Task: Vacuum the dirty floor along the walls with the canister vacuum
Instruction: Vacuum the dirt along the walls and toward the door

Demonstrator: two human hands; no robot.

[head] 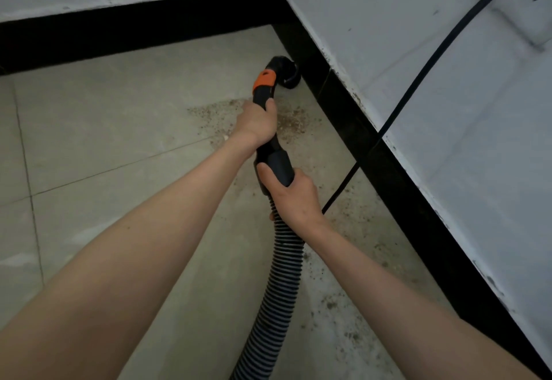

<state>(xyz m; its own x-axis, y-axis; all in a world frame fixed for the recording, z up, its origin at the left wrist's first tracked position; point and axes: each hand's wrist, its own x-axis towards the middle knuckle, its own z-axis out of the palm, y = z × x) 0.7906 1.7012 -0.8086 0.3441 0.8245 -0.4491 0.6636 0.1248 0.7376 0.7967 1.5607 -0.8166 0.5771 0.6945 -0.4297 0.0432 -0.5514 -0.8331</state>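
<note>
Head view: The left hand (257, 122) grips the wand (263, 93) just below its orange collar (264, 81), fingers wrapped round it. The right hand (291, 197) grips the rigid cuff (277, 166) where it meets the hose (279, 263), thumb on top. The nozzle (286, 73) sits on the floor (119, 140), against the black skirting (343, 105) of the right-hand wall, near the corner. Brown grit (289, 122) lies on the tiles just behind the nozzle, and more is scattered along the skirting toward the viewer. A black cord (418, 72) hangs down the wall and reaches the floor beside the right hand.

Handling: The wand and cuff look like rigid plastic, light enough to steer; these are the correct hold points. The ribbed hose is flexible and will trail and twist; do not steer by it. The cord may snag the hose.
</note>
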